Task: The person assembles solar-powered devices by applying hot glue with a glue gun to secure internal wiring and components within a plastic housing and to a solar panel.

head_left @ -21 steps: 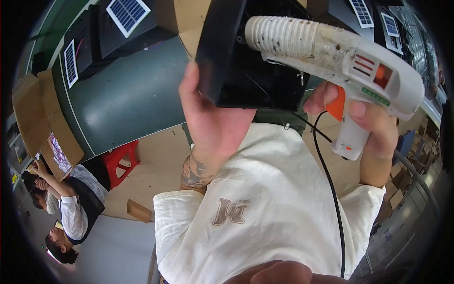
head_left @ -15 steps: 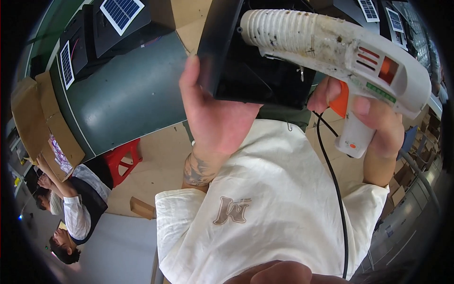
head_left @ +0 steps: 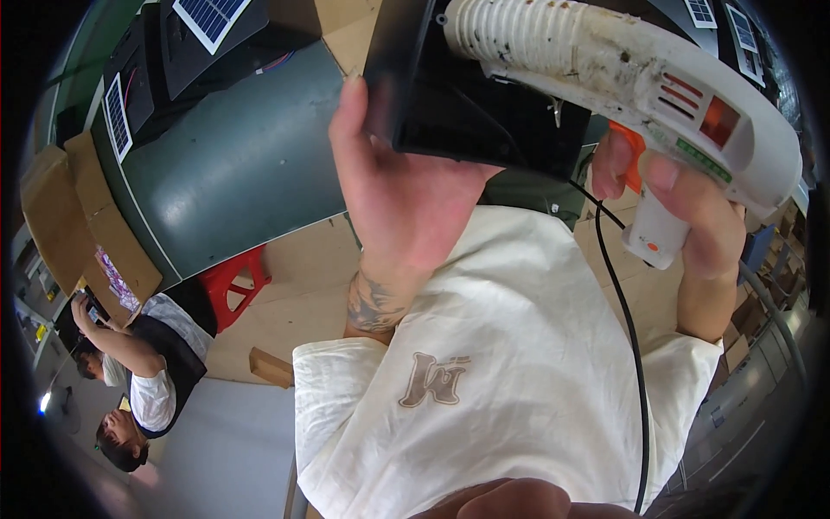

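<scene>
L hand (head_left: 415, 203) grasping blk box (head_left: 458, 130) in air nr surface (head_left: 251, 156), R hand (head_left: 705, 203) gripping wht glue gun (head_left: 605, 69) across it, tip hidden from me; step looks like gun work in box, next move prob calls for steady aim w/ box still.

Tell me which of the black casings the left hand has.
The black casing partly hidden by the white glue gun; the left hand supports it. The others, toward the picture's upper corners, show solar panels.
</scene>
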`<state>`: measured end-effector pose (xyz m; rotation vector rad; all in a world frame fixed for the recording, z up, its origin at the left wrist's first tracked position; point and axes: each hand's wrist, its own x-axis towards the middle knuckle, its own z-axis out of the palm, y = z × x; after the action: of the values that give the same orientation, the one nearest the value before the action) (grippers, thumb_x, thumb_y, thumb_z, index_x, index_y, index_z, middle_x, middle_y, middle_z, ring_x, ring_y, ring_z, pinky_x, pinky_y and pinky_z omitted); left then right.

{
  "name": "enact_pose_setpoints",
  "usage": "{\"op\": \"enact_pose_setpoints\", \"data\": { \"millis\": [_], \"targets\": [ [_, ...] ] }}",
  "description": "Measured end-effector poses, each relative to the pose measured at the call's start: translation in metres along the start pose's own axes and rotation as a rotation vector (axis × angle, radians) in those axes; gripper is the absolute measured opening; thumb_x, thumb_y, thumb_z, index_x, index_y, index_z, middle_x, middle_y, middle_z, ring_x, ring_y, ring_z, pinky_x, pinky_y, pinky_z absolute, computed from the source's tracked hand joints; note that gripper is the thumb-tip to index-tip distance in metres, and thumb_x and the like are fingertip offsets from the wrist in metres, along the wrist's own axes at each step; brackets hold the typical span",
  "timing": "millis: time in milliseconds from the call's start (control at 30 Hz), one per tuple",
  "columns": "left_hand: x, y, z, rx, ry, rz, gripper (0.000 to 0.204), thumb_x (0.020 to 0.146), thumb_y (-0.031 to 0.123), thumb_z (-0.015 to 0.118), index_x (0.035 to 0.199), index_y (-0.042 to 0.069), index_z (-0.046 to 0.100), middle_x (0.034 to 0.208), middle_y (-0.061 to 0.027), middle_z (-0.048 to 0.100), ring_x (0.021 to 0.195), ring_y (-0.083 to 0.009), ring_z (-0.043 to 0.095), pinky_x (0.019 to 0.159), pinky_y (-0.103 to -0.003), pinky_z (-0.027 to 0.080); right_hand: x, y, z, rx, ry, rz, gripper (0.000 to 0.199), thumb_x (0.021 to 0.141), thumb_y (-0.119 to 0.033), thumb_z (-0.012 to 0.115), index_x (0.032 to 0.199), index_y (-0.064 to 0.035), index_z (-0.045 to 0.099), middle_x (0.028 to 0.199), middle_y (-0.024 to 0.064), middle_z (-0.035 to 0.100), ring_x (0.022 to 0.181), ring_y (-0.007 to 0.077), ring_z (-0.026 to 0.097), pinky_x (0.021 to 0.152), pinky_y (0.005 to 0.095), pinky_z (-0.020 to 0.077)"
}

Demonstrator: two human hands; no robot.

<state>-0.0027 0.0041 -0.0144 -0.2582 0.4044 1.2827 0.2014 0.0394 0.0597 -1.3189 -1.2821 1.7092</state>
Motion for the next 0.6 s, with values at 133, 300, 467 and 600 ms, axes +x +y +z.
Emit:
{"op": "enact_pose_setpoints", "data": {
  "millis": [133, 300, 467, 600],
  "targets": [
    [0.000, 0.000, -0.002, 0.010, -0.048, -0.004, 0.055, 0.098, 0.052, 0.038, 0.140, 0.017, 0.049, 0.138, -0.0044, 0.054, 0.129, -0.0294, 0.048, 0.101, -0.058, 0.039, 0.000, 0.001, -0.005, -0.118, -0.049, -0.021, 0.038, 0.084, -0.025, 0.059, 0.105, 0.0070, 0.056, 0.078, 0.0110, 0.057, 0.066, 0.0187, 0.054, 0.060, 0.0313, 0.0447],
    [0.000, -0.001, 0.000, -0.008, -0.030, -0.004, 0.055, 0.098, 0.052, 0.038, 0.140, 0.018, 0.048, 0.138, -0.0038, 0.053, 0.130, -0.0295, 0.047, 0.102, -0.059, 0.038, -0.002, 0.001, -0.006, -0.171, -0.081, -0.039, 0.036, 0.084, -0.027, 0.059, 0.100, 0.0056, 0.057, 0.073, 0.0096, 0.056, 0.062, 0.0170, 0.053, 0.056, 0.0300, 0.0440],
    [-0.001, -0.001, -0.001, 0.006, -0.015, 0.018, 0.055, 0.098, 0.052, 0.040, 0.140, 0.018, 0.049, 0.140, -0.0030, 0.052, 0.131, -0.0292, 0.046, 0.105, -0.060, 0.034, 0.001, -0.004, 0.004, -0.175, -0.011, -0.040, 0.031, 0.081, -0.027, 0.058, 0.088, 0.0038, 0.058, 0.068, 0.0092, 0.055, 0.057, 0.0160, 0.052, 0.053, 0.0296, 0.0431],
    [0.000, 0.001, 0.000, -0.009, 0.010, 0.004, 0.054, 0.098, 0.052, 0.041, 0.140, 0.019, 0.049, 0.141, -0.0026, 0.052, 0.132, -0.0291, 0.045, 0.106, -0.060, 0.034, 0.001, -0.004, 0.006, -0.186, 0.037, -0.053, 0.029, 0.080, -0.025, 0.058, 0.084, 0.0037, 0.058, 0.067, 0.0094, 0.055, 0.056, 0.0158, 0.052, 0.051, 0.0293, 0.0427]
  ]
}}
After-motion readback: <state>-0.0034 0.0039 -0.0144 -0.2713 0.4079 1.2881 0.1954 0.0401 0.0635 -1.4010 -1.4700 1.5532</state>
